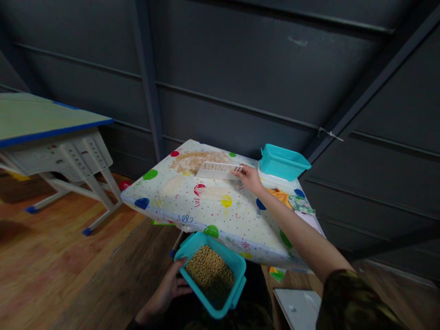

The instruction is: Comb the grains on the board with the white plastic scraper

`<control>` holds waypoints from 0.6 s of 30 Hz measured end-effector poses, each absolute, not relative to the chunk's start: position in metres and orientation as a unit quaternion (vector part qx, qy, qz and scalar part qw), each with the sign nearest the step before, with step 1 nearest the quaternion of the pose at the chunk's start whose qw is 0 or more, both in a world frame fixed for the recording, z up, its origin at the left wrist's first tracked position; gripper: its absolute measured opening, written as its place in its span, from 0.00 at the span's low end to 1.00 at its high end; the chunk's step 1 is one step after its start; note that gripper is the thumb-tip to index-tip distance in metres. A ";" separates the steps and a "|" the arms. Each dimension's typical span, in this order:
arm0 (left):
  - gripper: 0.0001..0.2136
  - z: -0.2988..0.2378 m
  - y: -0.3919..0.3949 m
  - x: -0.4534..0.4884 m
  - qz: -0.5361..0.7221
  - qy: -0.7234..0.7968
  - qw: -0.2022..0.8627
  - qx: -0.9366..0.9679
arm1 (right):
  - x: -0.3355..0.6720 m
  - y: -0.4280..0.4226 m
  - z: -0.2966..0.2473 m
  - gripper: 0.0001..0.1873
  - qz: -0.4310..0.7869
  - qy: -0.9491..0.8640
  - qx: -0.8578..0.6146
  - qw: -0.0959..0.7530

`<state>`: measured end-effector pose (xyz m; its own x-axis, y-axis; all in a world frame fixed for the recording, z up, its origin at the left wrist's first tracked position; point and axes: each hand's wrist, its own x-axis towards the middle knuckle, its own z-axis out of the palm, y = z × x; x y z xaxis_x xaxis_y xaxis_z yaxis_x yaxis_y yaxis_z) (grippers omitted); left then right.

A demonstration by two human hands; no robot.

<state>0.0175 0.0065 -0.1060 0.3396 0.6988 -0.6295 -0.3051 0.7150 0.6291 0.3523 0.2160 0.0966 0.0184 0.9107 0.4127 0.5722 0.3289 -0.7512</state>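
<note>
My left hand grips the left rim of a teal plastic tub, which is held below the table's front edge. Soybeans fill much of the tub. Over the table, my right hand is closed on the right end of a white slotted plastic piece, standing on its long edge. Just behind and left of that piece lies a spread of soybeans and pale powder or grain. A fainter pale patch lies in front of it.
The table has a patterned plastic cover. A second teal tub stands at the back right, near an orange cloth. Another desk is at the left. A dark panelled wall rises behind. A grey-white flat box sits low at right.
</note>
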 end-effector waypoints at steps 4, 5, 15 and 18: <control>0.24 -0.105 0.006 0.018 0.321 0.488 0.787 0.199 | 0.352 0.218 0.100 0.23 0.191 -0.660 -0.548 0.477; 0.23 -0.105 0.006 0.018 0.321 0.489 0.786 0.198 | 0.351 0.218 0.102 0.23 0.194 -0.658 -0.545 0.482; 0.25 -0.109 0.006 0.017 0.311 0.474 0.796 0.211 | 0.341 0.211 0.103 0.21 0.231 -0.691 -0.516 0.450; 0.26 -0.110 0.006 0.016 0.315 0.478 0.792 0.210 | 0.344 0.220 0.103 0.20 0.224 -0.682 -0.523 0.459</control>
